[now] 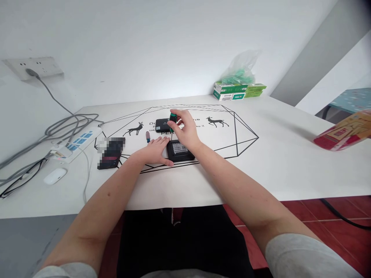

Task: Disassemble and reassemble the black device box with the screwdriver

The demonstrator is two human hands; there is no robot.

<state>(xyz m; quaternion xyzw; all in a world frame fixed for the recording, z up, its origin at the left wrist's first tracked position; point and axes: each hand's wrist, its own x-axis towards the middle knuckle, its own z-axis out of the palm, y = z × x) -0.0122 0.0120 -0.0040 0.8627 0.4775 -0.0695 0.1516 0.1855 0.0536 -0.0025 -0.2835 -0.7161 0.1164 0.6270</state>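
Note:
My right hand (185,127) is closed around the black-and-green handle of a screwdriver (173,116), held upright. Its thin shaft points down at the near black case (181,157), which has a labelled silver part inside, perhaps a drive. Whether the tip touches the case, I cannot tell. Flat on the table, my left hand (158,150) lies against the left side of this case with its fingers stretched out. Just beyond those fingers is a small screwdriver (148,136) with a clear reddish handle. A flat black piece (162,125) sits behind, partly covered by my right hand.
On the left are a blurred-out phone (111,153), a white earbud case (55,176), glasses (24,177) and a power strip (84,141) with cables. Green boxes (232,90) under a plastic bag (242,67) stand at the back. A red-and-yellow package (343,131) is at right.

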